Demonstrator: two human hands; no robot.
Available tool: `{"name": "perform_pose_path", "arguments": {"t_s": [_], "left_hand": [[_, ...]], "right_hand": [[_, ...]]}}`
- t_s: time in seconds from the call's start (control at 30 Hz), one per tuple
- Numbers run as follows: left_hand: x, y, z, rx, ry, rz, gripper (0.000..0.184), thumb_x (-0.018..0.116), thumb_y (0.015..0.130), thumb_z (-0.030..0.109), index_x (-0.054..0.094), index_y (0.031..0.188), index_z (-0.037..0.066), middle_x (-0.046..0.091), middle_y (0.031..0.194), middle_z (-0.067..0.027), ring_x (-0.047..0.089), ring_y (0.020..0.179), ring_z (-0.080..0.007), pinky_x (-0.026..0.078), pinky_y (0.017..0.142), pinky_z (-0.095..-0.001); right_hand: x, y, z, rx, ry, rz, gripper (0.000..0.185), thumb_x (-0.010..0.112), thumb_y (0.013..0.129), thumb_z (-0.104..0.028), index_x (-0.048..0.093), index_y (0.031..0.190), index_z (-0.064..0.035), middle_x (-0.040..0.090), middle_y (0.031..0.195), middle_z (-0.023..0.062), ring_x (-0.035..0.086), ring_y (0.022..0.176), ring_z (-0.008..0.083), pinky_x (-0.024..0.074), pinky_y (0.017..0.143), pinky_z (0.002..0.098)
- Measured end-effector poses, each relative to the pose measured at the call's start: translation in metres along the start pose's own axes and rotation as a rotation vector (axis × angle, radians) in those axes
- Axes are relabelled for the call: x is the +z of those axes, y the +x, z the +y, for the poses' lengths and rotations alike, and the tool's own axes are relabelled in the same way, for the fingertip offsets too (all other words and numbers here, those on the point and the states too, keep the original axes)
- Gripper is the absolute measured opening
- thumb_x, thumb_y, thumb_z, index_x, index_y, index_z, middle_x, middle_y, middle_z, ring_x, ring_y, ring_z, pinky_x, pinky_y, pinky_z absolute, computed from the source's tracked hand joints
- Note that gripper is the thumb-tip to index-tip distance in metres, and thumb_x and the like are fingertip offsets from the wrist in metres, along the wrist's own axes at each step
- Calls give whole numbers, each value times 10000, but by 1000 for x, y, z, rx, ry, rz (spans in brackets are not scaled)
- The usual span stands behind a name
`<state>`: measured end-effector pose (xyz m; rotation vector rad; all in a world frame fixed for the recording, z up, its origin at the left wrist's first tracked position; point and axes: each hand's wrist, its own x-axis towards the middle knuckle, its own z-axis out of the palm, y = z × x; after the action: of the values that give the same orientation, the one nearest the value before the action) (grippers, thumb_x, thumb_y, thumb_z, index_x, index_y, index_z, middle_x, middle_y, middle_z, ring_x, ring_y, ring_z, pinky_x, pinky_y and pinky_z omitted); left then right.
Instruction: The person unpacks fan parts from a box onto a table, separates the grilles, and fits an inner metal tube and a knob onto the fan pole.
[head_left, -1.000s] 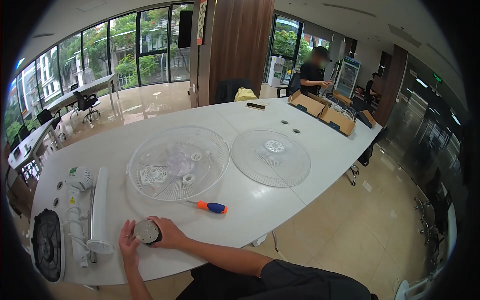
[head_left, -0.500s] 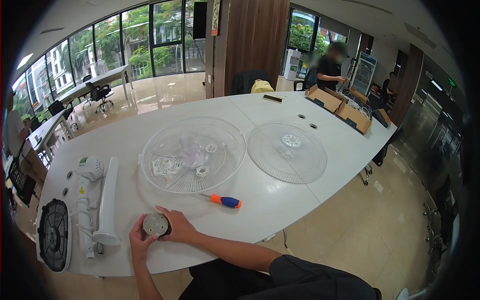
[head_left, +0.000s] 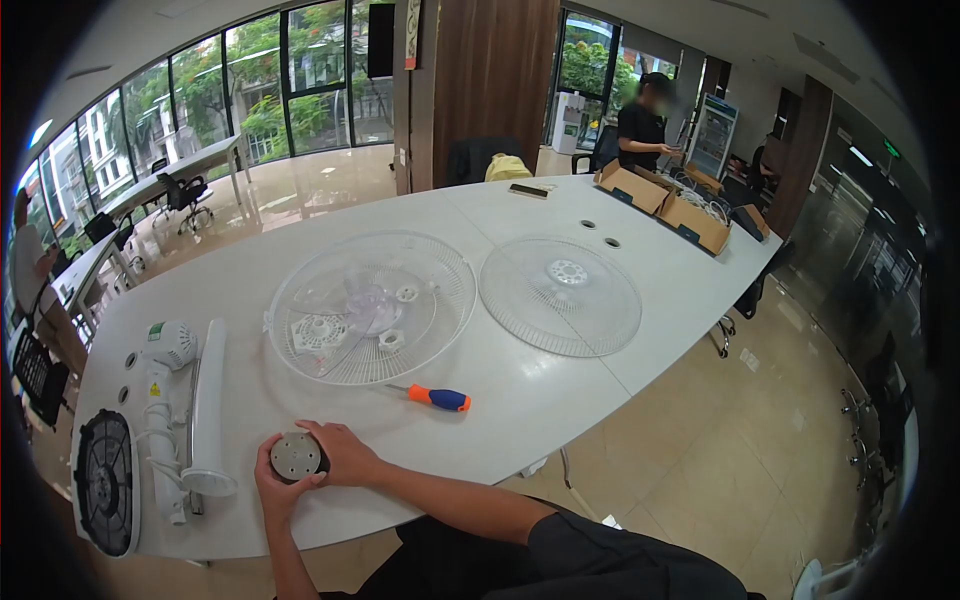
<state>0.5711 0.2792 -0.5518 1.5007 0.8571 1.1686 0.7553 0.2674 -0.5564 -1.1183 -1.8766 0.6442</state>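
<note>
A round, grey, disc-topped piece with several small holes and a dark side sits between my two hands, low over the near edge of the table. My left hand curls round its left side, the thumb along the lower rim. On the other side, my right hand grips it with fingers wrapped round the right and far rim. Beyond my hands lies a screwdriver with an orange and blue handle. Its shaft points left, toward a clear fan guard that holds fan blades and small white parts.
Another fan guard lies to the right. A white fan motor head with its stand, a white tube and a black ribbed base lie at left. Cardboard boxes stand at the far right, near a standing person.
The camera view has shifted slightly, so the tabletop things appear a little further left. Both hands still hold the round piece, and more of its holed face shows now.
</note>
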Motion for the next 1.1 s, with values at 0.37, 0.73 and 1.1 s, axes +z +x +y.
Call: {"name": "perform_pose_path", "arguments": {"t_s": [0.37,0.73,1.1], "left_hand": [[-14,-9,-24,-12,-16,143,820,936,504,98,474,1178,29,565,1154,-145,581,1096,-258,488,976,-405],[-4,5,-17,142,54,63,1045,907,509,92,356,1392,-12,422,1438,-233,441,1312,-336,390,1080,-447],[25,8,-4,153,310,154,945,891,504,103,471,1338,-36,574,1255,-180,543,1182,-281,404,1038,-379]], "right_hand": [[-4,-2,-3,40,147,55,1046,890,551,-236,344,1426,-64,623,1117,167,573,1077,377,432,955,428],[-5,-3,4,17,45,44,1023,888,536,-228,380,1403,-40,621,1131,196,595,1043,369,452,924,413],[-8,-2,-2,93,230,50,1100,895,517,-148,300,1437,-50,636,1144,183,608,1063,363,471,922,417]]}}
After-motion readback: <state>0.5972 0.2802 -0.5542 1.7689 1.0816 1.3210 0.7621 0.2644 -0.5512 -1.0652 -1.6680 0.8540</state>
